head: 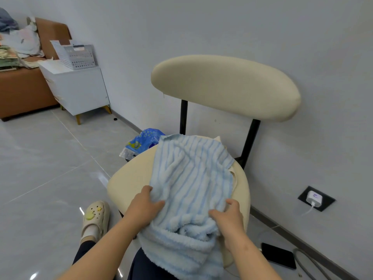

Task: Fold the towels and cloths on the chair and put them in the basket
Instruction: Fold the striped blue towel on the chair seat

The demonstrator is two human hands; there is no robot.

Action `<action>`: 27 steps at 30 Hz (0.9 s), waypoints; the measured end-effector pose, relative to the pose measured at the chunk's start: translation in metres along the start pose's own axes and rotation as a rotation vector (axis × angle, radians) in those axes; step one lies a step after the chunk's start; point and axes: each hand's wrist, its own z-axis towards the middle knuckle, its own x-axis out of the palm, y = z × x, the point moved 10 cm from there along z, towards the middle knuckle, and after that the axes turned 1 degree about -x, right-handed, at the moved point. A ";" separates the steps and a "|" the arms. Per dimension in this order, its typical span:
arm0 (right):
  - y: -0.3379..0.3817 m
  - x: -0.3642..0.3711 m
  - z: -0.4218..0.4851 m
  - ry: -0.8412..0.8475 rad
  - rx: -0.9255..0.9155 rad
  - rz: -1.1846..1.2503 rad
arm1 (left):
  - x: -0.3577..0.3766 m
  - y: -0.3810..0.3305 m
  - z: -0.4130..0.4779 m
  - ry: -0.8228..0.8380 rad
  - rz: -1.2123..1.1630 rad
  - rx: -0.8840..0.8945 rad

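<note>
Here, left hand (144, 207) and right hand (228, 217) pinch a striped towel (191, 174) at the front edge of the chair (129, 178); its overhanging bulk could drag it floorward.

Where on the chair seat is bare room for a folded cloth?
The seat is bare on its left, between its rim and the striped towel; a narrow strip at the right rim. The near edge is crowded: left hand and right hand grip the towel.
</note>
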 end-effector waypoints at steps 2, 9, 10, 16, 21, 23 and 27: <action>0.003 0.005 -0.002 0.039 -0.063 -0.006 | 0.013 -0.004 0.001 0.070 -0.034 0.048; 0.017 -0.035 -0.010 -0.155 -0.180 -0.167 | 0.030 0.010 -0.007 0.389 0.098 -0.030; 0.014 -0.031 -0.009 -0.095 -0.158 -0.217 | 0.032 0.012 -0.009 0.434 0.111 -0.055; 0.037 -0.043 0.000 -0.188 -0.177 -0.338 | -0.003 -0.017 0.017 0.130 0.251 0.021; 0.077 -0.037 0.031 -0.242 -0.266 -0.466 | -0.010 -0.046 0.051 0.013 0.130 0.091; 0.090 -0.033 0.050 -0.255 -0.306 -0.462 | -0.004 -0.057 0.066 0.018 0.107 0.110; 0.104 -0.037 0.096 -0.303 -0.288 -0.425 | 0.008 -0.073 0.099 0.003 0.109 0.132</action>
